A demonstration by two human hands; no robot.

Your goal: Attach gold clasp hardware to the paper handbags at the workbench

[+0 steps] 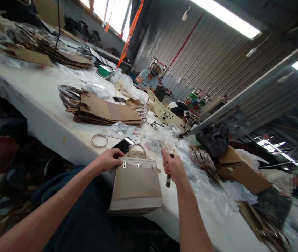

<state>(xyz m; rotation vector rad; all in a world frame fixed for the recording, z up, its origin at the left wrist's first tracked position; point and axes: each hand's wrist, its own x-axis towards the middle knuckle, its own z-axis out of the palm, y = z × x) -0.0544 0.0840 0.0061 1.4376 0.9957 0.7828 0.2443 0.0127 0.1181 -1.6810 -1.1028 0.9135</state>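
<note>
A beige handbag (138,182) with small metal fittings along its top edge sits at the table's near edge, its handle (141,147) standing up. My left hand (111,159) is closed on the bag's upper left corner, thumb and fingers pinching the edge. To the right of the bag, my right hand (173,166) is wrapped round a short tool with a dark handle (168,181); its working end is too small and blurred to identify. Just behind the left hand lies a dark phone (122,145), partly covered by the bag's top. A tape-like ring (99,146) rests to its left.
Stacked brown bag panels (99,108) with wrapped handles lie further back on the white table (46,101). Crumpled clear plastic (206,189) spreads to the right, near a cardboard box (246,171). A cream machine (164,113) stands beyond. A co-worker (149,78) sits at the far end.
</note>
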